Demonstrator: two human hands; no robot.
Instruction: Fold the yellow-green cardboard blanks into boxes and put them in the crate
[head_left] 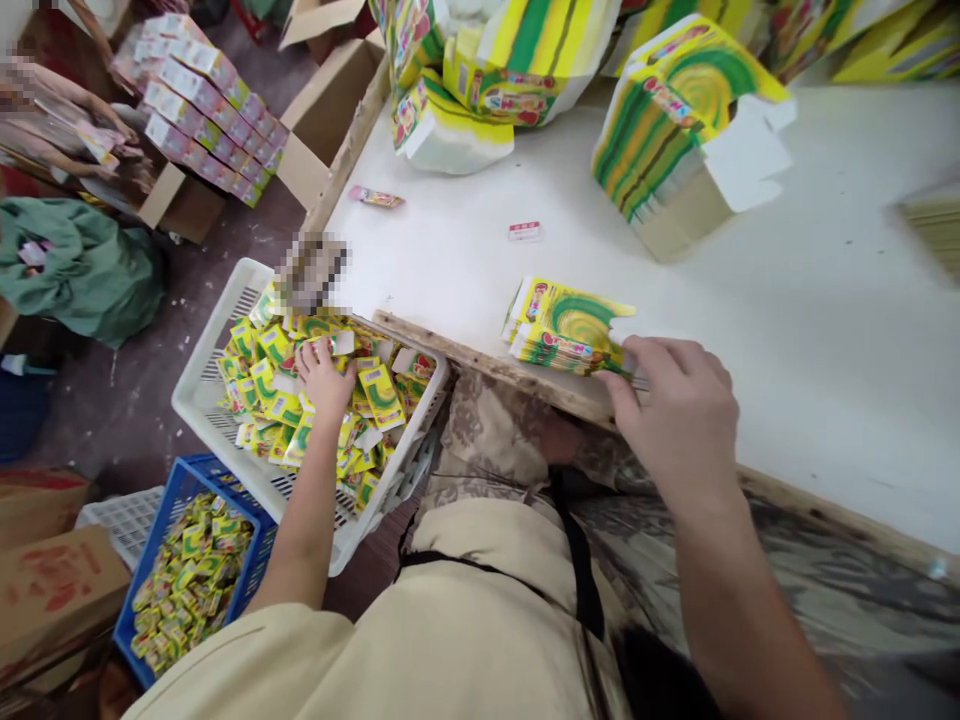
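Note:
At the table's near edge, my right hand (679, 400) pinches the right end of a stack of flat yellow-green cartons (566, 325), thumb below and fingers above. My left hand (324, 380) rests on the pile of small yellow-green boxes (382, 395) inside a white plastic basket (202, 400). Its fingers and thumb are apart, and I see nothing held in them. Farther back on the white table (465, 240) stands a larger bundle of the same flat cartons (652, 150), tilted, with white flaps at its right end.
Large yellow-green packs (517, 70) crowd the table's back. A small packet (376, 197) and a red-white label (524, 232) lie on it. A blue crate (251, 540) of small boxes stands lower left. Beyond are stacked pink boxes (202, 100), a green sack (82, 265) and another person's arms (90, 115).

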